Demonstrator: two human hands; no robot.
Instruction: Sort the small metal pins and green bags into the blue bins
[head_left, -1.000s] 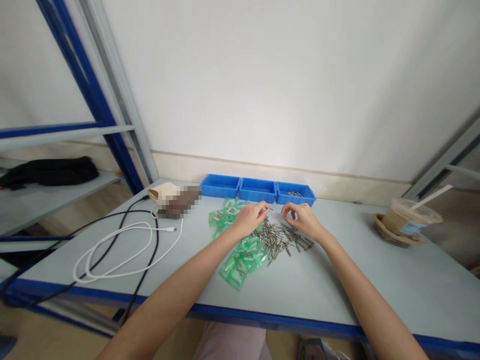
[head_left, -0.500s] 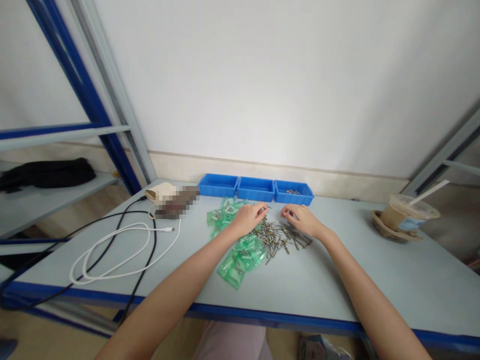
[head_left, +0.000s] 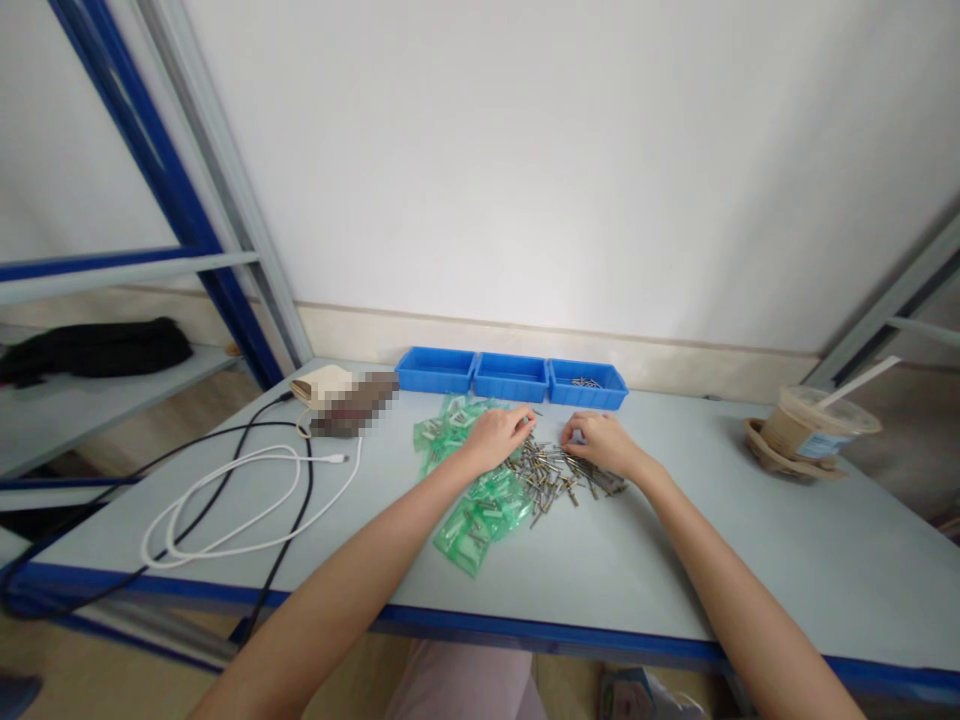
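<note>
A loose pile of thin metal pins (head_left: 550, 478), some brass-coloured at one end, lies on the table. Over its left side is my left hand (head_left: 498, 438), fingers pinched together, with the tip of one thin metal pin (head_left: 538, 413) sticking out past them. My right hand (head_left: 604, 441) rests at the pile's upper right edge, its fingers curled down onto the pins; whatever is between the fingertips is hidden. Green plastic bags (head_left: 480, 520), with small metal parts showing through, lie under and beside my left forearm.
Three blue bins stand in a row by the wall: the left bin (head_left: 436, 383), the middle bin (head_left: 511, 388) and the right bin (head_left: 589, 398), which holds several metal pins. A white cable (head_left: 172, 535) is coiled at left. At right, a drink cup (head_left: 806, 425) sits in a cardboard holder (head_left: 780, 463).
My right hand has lowered slightly and its fingers have curled down onto the pins. My left hand stays in place, still pinching the metal pin.
</note>
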